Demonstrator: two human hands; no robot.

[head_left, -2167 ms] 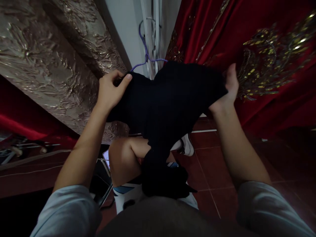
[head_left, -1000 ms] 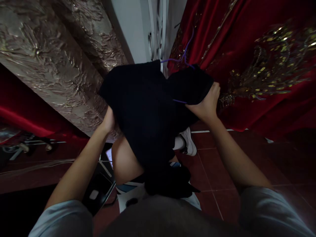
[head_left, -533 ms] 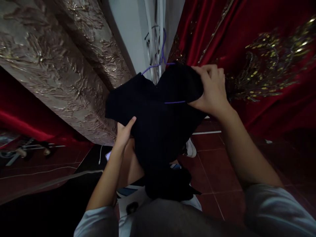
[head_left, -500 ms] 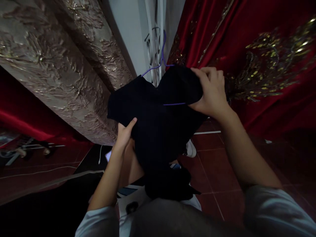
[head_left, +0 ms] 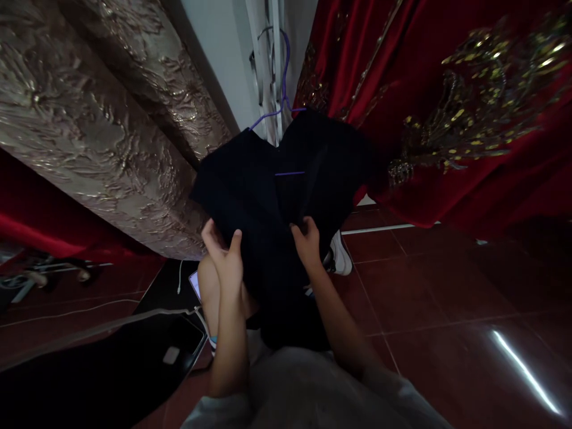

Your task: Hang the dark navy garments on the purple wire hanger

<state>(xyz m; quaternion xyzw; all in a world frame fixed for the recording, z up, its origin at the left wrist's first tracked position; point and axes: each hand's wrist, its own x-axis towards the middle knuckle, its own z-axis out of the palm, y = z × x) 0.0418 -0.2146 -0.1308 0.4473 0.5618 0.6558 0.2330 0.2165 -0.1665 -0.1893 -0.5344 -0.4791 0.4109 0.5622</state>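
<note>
A black or very dark navy short-sleeved garment (head_left: 254,196) hangs on a purple hanger (head_left: 285,83), with its front partly open. The hanger's lower bar shows as a thin purple line inside the opening. My left hand (head_left: 226,256) grips the garment's left side below the sleeve, thumb on the front; its fingers are partly hidden. At the front opening, my right hand (head_left: 307,241) is closed with thumb and fingers on the cloth's edge. The lower part of the garment drapes down towards my lap, where folds blend into shadow.
Behind the hanger stands a white metal frame (head_left: 277,65). Textured beige-gold fabric (head_left: 111,131) hangs on the left, red fabric with gold sequins (head_left: 482,101) on the right. A dark surface (head_left: 134,357) with cables lies at lower left, and a white shoe (head_left: 341,255) rests on red floor tiles.
My right hand has left the right shoulder and moved down and inward to the front opening. That shoulder now lies spread out. My left hand stays on the left side, slightly lower.
</note>
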